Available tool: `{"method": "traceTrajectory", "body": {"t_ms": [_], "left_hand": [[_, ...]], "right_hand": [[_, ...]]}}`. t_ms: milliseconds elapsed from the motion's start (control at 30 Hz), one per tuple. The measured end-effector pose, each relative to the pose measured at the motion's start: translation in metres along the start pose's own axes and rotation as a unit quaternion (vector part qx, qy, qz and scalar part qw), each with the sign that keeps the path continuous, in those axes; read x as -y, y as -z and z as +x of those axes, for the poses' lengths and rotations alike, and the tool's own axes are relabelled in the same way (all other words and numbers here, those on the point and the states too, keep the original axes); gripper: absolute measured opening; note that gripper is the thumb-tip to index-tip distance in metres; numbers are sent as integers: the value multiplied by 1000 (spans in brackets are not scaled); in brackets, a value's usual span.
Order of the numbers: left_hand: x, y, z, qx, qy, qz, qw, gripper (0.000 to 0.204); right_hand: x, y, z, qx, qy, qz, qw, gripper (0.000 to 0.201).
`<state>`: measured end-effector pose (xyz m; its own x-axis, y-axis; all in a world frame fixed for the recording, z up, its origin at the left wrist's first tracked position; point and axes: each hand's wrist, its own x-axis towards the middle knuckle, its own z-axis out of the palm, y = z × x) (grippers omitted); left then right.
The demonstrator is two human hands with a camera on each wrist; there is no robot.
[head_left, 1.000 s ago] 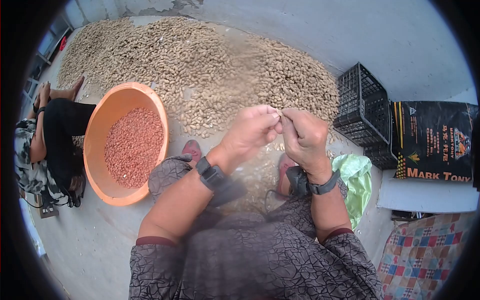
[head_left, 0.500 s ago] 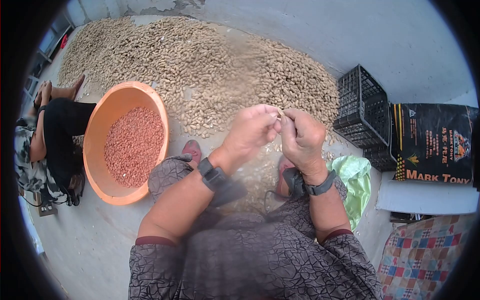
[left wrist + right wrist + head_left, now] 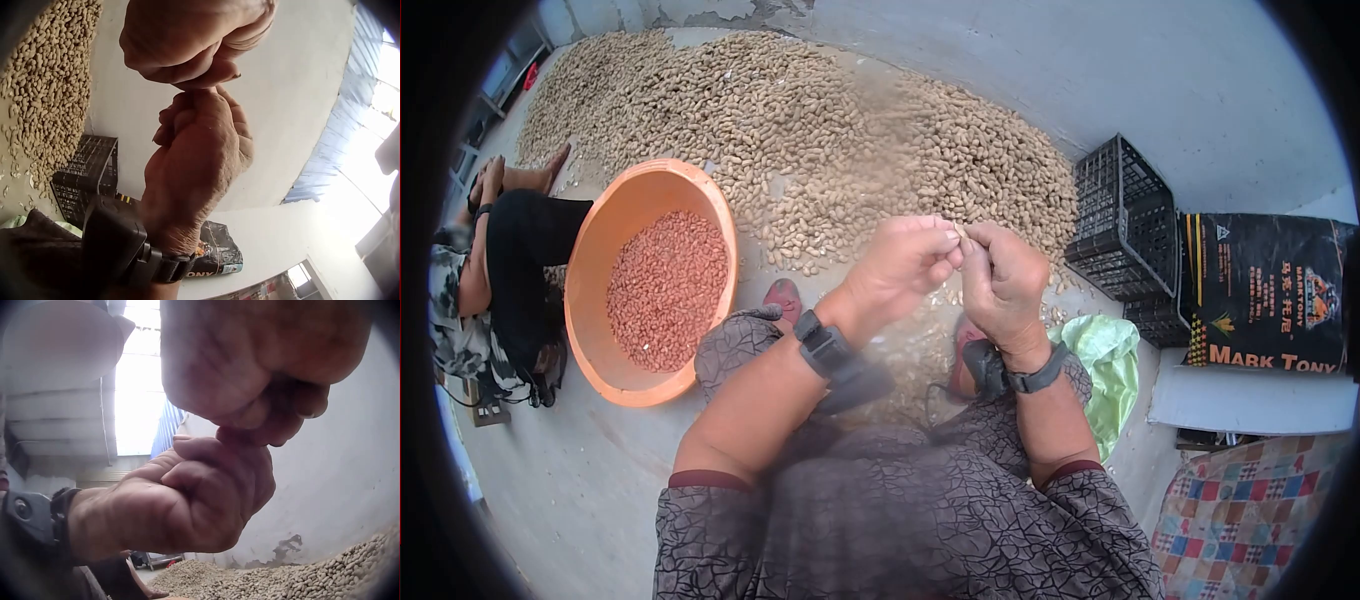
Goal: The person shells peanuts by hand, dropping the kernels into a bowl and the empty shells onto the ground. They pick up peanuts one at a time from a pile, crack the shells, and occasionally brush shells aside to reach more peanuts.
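Fingertips nearly together, the left hand (image 3: 900, 268) and the right hand (image 3: 1004, 285) pinch a small pale peanut (image 3: 960, 230) between them in the head view. Both hands have curled fingers. In the left wrist view the left hand (image 3: 197, 37) is above the right hand (image 3: 190, 162). The right wrist view has the right hand (image 3: 262, 356) above the left hand (image 3: 187, 500); fingers hide the peanut in both wrist views. Beyond the hands lies a wide heap of unshelled peanuts (image 3: 800, 130).
An orange basin (image 3: 587, 325) with reddish kernels (image 3: 665, 290) stands at the left, beside a seated person (image 3: 520, 270). At the right are black crates (image 3: 1122, 215), a green bag (image 3: 1105, 370), a black printed sack (image 3: 1270, 290) and a patchwork cloth (image 3: 1250, 510).
Both hands stay together with only slight finger movement. The pale peanut between the fingertips has turned a little. The head view has shifted slightly.
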<state>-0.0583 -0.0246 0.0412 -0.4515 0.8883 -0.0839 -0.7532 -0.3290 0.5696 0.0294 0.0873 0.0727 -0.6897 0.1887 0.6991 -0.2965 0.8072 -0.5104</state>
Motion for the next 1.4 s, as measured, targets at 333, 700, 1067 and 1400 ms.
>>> {"method": "traceTrajectory", "body": {"t_ms": [333,700,1067,1400], "left_hand": [[-8,0,-5,-29,81,-53,995,6],[-1,-2,-4,-55,-39,85,994,8],[6,-5,-4,-49,-47,39,997,14],[14,-2,-2,-40,-58,40,997,12]], "right_hand": [[2,-3,2,-3,106,-71,992,14],[-2,-10,-10,-4,-225,174,959,7],[3,-7,-5,-11,-341,250,906,10],[9,3,4,5,-389,290,874,12]]}}
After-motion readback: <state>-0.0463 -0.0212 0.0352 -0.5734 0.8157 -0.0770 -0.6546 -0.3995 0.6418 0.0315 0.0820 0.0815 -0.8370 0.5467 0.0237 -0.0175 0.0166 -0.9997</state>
